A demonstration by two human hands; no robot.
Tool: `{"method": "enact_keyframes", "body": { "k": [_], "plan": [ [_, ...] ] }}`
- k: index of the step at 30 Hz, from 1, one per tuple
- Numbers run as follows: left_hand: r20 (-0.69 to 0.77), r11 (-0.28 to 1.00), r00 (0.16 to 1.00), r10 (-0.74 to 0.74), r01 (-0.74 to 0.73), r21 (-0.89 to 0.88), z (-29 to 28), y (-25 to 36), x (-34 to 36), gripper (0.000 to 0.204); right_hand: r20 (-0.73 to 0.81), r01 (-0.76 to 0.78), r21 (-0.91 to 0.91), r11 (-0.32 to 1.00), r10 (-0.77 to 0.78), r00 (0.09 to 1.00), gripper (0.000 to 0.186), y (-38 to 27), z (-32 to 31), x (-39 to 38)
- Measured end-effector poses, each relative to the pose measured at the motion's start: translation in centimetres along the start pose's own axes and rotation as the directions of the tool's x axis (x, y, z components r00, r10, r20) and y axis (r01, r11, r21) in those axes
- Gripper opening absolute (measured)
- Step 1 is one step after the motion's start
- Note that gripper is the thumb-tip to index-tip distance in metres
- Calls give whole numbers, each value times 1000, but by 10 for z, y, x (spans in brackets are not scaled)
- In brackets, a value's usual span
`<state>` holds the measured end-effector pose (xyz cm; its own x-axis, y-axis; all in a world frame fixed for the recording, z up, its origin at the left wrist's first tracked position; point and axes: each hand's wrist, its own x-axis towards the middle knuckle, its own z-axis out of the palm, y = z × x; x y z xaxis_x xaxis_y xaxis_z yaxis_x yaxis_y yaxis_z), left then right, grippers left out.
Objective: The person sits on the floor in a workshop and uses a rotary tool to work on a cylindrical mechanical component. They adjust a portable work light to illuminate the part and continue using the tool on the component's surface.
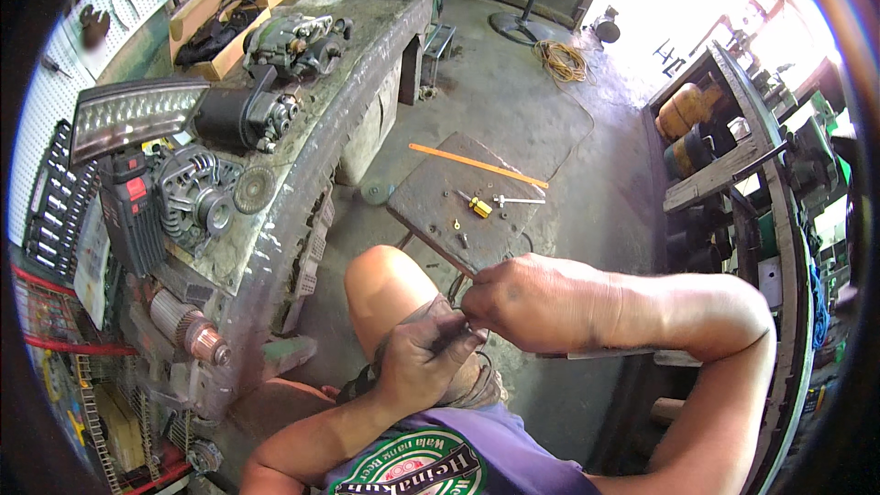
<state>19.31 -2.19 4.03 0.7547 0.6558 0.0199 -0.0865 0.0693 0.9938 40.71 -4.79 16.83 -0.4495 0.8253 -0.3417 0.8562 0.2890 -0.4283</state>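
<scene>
My left hand (423, 359) is closed above my lap, thumb and fingers pinched together. Its fingertips meet those of my right hand (524, 302), which is closed too, knuckles up. What they grip is mostly hidden; a thin dark wire-like strand (456, 288) shows beside the fingers. Just beyond my hands stands a low dark worktop (426, 206). On it lie an orange hacksaw blade (477, 165), a yellow-handled screwdriver (477, 206), a silver tool with a crosspiece (521, 201) and a small bolt (464, 241).
A long workbench (339, 64) on the left carries an alternator (197, 202), a starter motor (243, 116), an armature (191, 325) and a cardboard box (220, 60). A shelf (724, 170) with a gas cylinder (689, 110) stands right. A coiled orange cord (561, 62) lies on the floor.
</scene>
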Motion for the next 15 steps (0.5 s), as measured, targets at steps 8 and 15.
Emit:
{"method": "enact_keyframes", "body": {
  "k": [8,15],
  "plan": [
    [10,984,994,-109,109,-138,-16,9,13,29,-399,18,236,972,81,913,47,-12,27,-5],
    [33,995,999,-28,31,-94,-17,16,22,26,-389,75,168,983,-4,921,56,3,30,-15]
  ]
}}
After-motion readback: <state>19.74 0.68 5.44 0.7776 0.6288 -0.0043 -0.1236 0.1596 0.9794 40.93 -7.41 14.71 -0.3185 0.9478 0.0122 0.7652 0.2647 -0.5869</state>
